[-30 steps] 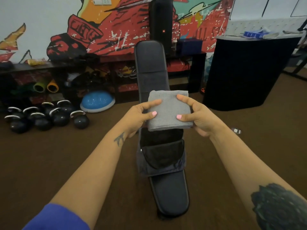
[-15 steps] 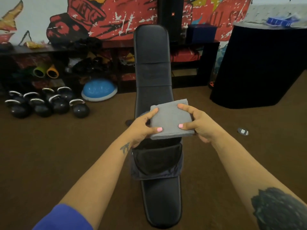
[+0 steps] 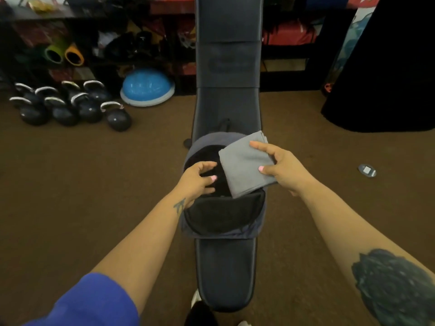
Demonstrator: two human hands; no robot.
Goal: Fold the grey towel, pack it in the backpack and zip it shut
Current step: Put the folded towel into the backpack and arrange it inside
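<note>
The grey towel [image 3: 244, 165] is folded into a thick square, and my right hand [image 3: 284, 170] grips its right edge, thumb on top. It hangs tilted over the right half of the open dark blue backpack [image 3: 204, 143]. The backpack lies on the black bench [image 3: 226, 267] with its front flap [image 3: 223, 217] dropped towards me. My left hand [image 3: 200, 181] is off the towel, over the left side of the dark opening, with fingers curled and apart. The inside of the backpack is too dark to see.
Several black kettlebells [image 3: 70, 104] and a blue balance dome [image 3: 147, 87] sit on the brown floor at the left, in front of low shelves [image 3: 94, 43]. A black counter [image 3: 388, 67] stands at the right. A small round disc [image 3: 366, 170] lies on the floor.
Both hands held the towel before; my left hand has let go and dropped to the backpack opening. My right hand has lowered the towel over the opening. My view has tipped downward.
</note>
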